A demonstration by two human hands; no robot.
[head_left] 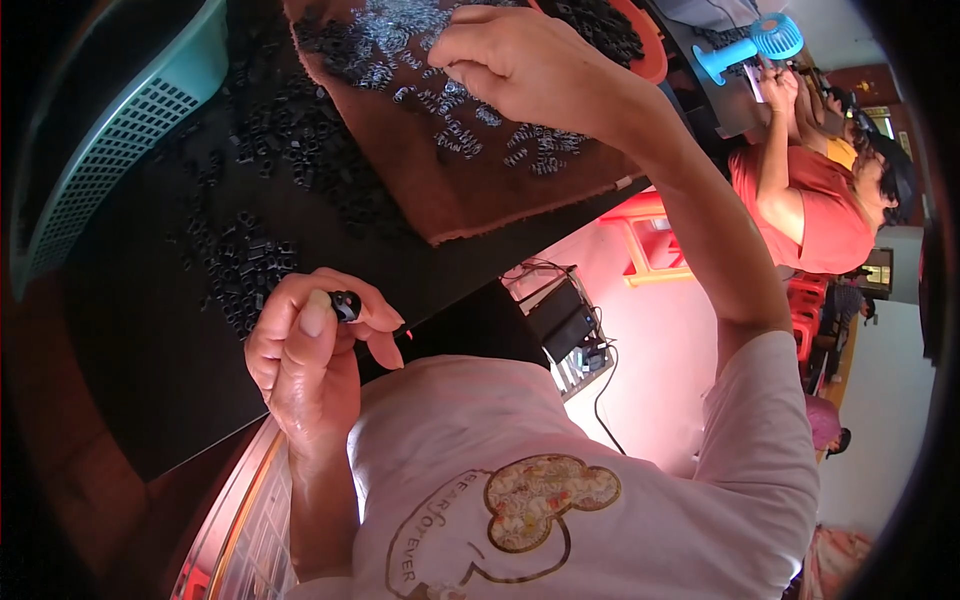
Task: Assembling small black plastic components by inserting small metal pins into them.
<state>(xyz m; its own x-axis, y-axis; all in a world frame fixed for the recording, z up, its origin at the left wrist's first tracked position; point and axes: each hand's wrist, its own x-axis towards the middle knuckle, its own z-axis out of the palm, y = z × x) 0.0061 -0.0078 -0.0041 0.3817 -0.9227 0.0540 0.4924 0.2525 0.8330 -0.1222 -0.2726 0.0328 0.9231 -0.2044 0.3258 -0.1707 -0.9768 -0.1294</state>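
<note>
My left hand grips a small black plastic part between thumb and fingers, in front of the black table's edge. Loose black plastic pieces are scattered on the table just beyond it. Farther off, my right hand reaches over a brown cloth with its fingertips pinched together. Whatever is between those fingertips is too small or hidden to make out. Small metal springs lie on the cloth around and below that hand, with a denser heap of them beside its fingertips.
A teal perforated basket stands at the left. Behind my right wrist is an orange-red basin of black pieces. A blue fan stands at the upper right, near a seated person in red. A red stool is beside the table.
</note>
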